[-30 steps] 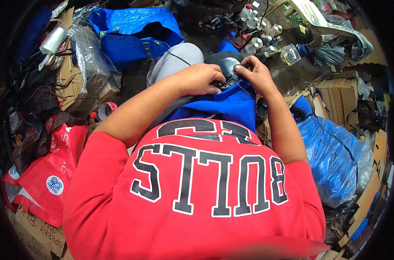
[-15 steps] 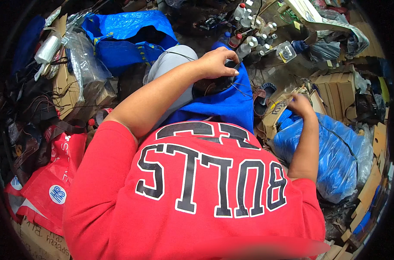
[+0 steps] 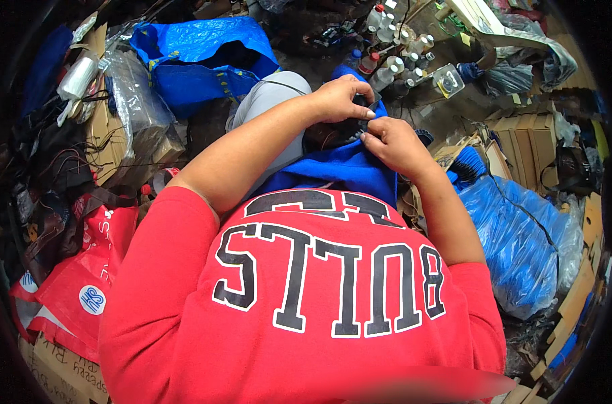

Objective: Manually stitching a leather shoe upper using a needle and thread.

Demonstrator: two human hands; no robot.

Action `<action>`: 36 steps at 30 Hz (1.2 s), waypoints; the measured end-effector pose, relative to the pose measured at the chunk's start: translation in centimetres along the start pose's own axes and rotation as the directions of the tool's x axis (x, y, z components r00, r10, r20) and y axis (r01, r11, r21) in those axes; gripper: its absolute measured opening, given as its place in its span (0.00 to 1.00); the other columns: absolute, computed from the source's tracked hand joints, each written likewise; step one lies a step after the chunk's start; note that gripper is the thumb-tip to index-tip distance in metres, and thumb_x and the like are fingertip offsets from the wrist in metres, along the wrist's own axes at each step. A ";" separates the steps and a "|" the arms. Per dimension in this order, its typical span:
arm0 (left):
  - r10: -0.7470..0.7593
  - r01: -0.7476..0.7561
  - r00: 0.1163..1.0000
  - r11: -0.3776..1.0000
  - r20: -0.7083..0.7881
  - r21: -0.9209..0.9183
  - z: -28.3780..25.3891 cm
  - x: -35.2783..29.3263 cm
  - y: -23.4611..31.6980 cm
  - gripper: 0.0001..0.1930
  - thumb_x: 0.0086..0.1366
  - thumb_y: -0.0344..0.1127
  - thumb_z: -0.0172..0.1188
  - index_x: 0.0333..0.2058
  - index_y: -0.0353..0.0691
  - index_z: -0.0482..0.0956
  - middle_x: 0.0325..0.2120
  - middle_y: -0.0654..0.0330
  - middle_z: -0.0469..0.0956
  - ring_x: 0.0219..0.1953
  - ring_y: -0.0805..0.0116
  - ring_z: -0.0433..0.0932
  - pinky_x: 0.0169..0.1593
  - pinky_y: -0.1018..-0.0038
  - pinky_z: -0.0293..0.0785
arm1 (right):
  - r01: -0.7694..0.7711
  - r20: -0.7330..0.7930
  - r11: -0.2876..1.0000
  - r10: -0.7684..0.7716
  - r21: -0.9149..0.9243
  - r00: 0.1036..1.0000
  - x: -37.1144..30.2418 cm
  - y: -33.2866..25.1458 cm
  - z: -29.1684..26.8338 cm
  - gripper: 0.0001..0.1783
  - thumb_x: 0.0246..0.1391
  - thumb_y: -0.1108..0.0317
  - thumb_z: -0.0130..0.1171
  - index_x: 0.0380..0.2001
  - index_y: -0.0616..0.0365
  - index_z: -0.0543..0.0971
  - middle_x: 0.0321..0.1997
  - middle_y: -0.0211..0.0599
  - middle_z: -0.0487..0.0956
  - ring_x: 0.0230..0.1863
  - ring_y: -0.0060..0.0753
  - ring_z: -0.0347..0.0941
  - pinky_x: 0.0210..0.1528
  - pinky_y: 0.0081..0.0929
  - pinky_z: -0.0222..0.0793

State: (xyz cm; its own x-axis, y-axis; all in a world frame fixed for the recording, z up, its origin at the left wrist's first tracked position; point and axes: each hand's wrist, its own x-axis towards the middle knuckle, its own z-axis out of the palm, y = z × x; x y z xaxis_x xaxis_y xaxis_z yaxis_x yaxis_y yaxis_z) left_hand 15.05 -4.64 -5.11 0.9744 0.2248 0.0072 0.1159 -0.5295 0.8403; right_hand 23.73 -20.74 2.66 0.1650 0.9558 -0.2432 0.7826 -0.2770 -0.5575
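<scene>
A dark brown and black shoe-like item (image 3: 325, 137) lies in my lap on a blue cloth (image 3: 319, 173). My hands and its angle hide much of its shape. My left hand (image 3: 346, 99) comes over it from the left, with thumb and fingers closed on its far edge. Against the right side of the same item is my right hand (image 3: 394, 143), its thumb and forefinger pinched together close to the left thumb. Whatever the right fingertips hold is too small to make out.
At the far left an open blue bag (image 3: 205, 64) stands on the floor. Several bottles (image 3: 397, 60) cluster beyond my hands. A plastic-wrapped blue bundle (image 3: 514, 236) sits at my right, near stacked cardboard (image 3: 521, 141). A red bag (image 3: 77, 289) lies at my left.
My right hand has come in from the blue bundle at the right to the dark item, beside my left hand. The left hand has kept its hold.
</scene>
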 end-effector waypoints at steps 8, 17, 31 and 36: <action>-0.068 0.069 0.997 0.997 -0.034 0.033 -0.4 0.0 0.4 0.19 0.48 0.47 0.67 0.36 0.45 0.77 0.36 0.53 0.71 0.44 0.56 0.70 0.49 0.68 0.65 | 0.023 -0.162 0.911 0.049 0.411 0.986 -5.0 -0.8 -2.4 0.10 0.49 0.69 0.59 0.21 0.65 0.73 0.20 0.38 0.69 0.23 0.29 0.65 0.27 0.25 0.60; 0.062 0.043 0.931 0.960 0.359 -0.278 -3.9 0.3 1.0 0.15 0.54 0.34 0.64 0.41 0.40 0.78 0.35 0.65 0.77 0.40 0.76 0.71 0.49 0.76 0.64 | 0.052 -0.241 0.995 -0.029 0.090 0.970 -2.7 0.2 -0.4 0.13 0.46 0.71 0.58 0.38 0.53 0.81 0.25 0.39 0.72 0.28 0.37 0.71 0.32 0.29 0.66; -0.003 0.092 0.900 0.979 0.435 -0.183 -4.2 0.3 1.1 0.17 0.56 0.31 0.60 0.45 0.39 0.77 0.38 0.62 0.78 0.40 0.75 0.72 0.50 0.75 0.66 | 0.003 -0.217 1.000 -0.009 -0.030 0.976 -1.2 -0.3 -0.1 0.10 0.44 0.69 0.60 0.33 0.53 0.82 0.28 0.42 0.74 0.31 0.43 0.73 0.36 0.32 0.69; 0.086 0.033 0.886 0.969 0.456 -0.247 -4.0 0.6 0.6 0.18 0.54 0.30 0.61 0.46 0.40 0.75 0.41 0.60 0.75 0.46 0.68 0.71 0.53 0.72 0.64 | -0.078 -0.108 0.974 0.103 0.213 0.989 -0.5 2.5 -0.6 0.10 0.45 0.69 0.62 0.35 0.52 0.82 0.27 0.33 0.73 0.31 0.28 0.71 0.35 0.24 0.65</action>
State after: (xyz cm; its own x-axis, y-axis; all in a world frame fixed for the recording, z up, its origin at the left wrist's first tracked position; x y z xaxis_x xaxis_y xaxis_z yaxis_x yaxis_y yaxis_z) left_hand 14.89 -1.58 -2.49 0.9609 -0.2200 -0.1683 0.0965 -0.3039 0.9478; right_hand 25.96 -21.90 1.84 0.3087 0.9273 -0.2117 0.6214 -0.3651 -0.6932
